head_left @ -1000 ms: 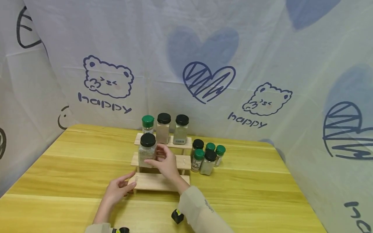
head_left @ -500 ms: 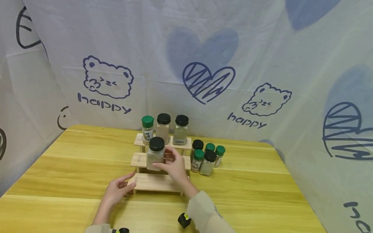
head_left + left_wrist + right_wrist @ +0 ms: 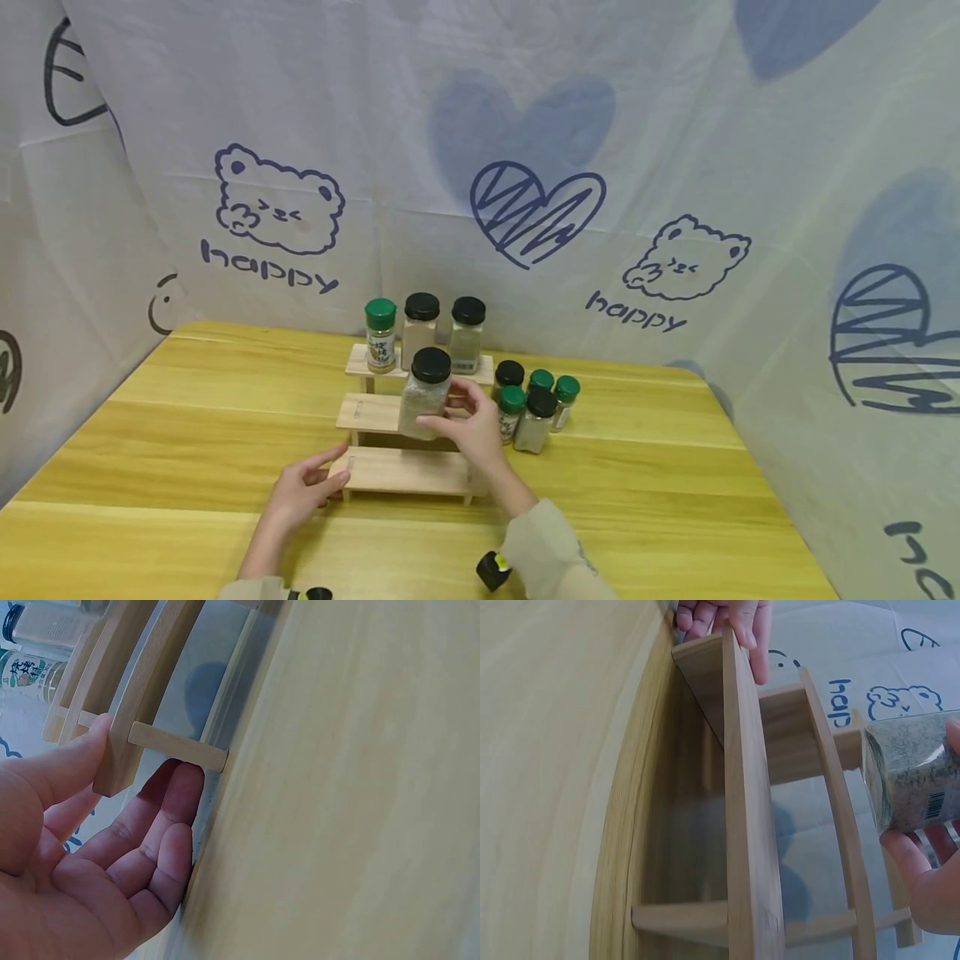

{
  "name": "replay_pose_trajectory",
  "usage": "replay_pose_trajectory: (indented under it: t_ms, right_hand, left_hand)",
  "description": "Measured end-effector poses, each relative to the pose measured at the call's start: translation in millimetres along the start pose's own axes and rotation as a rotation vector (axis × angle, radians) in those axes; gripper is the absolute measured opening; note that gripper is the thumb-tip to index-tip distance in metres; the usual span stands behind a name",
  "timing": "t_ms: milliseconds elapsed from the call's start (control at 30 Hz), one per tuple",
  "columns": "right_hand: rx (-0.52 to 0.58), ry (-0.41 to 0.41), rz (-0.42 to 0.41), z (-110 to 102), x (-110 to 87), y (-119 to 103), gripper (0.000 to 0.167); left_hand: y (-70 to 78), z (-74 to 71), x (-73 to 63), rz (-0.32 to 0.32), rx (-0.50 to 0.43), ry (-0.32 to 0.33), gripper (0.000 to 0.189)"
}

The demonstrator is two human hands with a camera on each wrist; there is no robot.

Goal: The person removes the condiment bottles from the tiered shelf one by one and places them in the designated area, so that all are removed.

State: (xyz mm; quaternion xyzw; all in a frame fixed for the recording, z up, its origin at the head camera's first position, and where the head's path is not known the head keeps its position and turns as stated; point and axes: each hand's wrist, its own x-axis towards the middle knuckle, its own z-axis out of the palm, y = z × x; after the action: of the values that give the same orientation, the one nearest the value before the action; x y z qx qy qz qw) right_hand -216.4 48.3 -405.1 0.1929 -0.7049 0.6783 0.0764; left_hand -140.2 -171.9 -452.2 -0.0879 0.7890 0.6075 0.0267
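Observation:
My right hand (image 3: pixel 480 429) grips a clear square spice jar (image 3: pixel 425 404) with a black lid, thumb on the near side and fingers behind. The jar leans slightly to the right over the middle step of a three-step wooden rack (image 3: pixel 408 471). Its base hangs beside the step boards in the right wrist view, where the jar (image 3: pixel 915 776) shows pale, speckled contents and a barcode. At the rack's left end, my left hand (image 3: pixel 296 492) holds the lowest step. In the left wrist view its thumb lies on the board and its fingers (image 3: pixel 184 787) reach the leg below.
On the top step stand a green-lidded bottle (image 3: pixel 381 337) and two black-lidded jars (image 3: pixel 420 329), partly behind the held jar. Several more spice jars (image 3: pixel 534 423) cluster on the table right of the rack. A printed white cloth (image 3: pixel 405 217) hangs behind the table.
My right hand has carried the jar rightward from the left part of the middle step, and it now tilts a little. The top-step green-lidded bottle has come into fuller view. My left hand has stayed put.

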Motion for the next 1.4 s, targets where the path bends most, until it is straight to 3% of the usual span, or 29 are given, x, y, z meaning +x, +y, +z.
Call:
replay_pose_trajectory:
  t_ms: [233,500,1400]
  right_hand:
    - [-0.022,0.01,0.113,-14,-4.3,-9,0.055]
    - [-0.006,0.012,0.086,-27,-11.3,-9,0.052]
    - [-0.027,0.044,0.12,-68,-39.8,-6,0.054]
  left_hand:
    - [-1.2,-0.3,0.4,-0.001,-0.002,-0.002,0.045]
    - [-1.4,0.2,0.8,-0.01,0.002,-0.001,0.046]
    - [0.6,-0.2,1.1,-0.024,-0.004,-0.012,0.047]
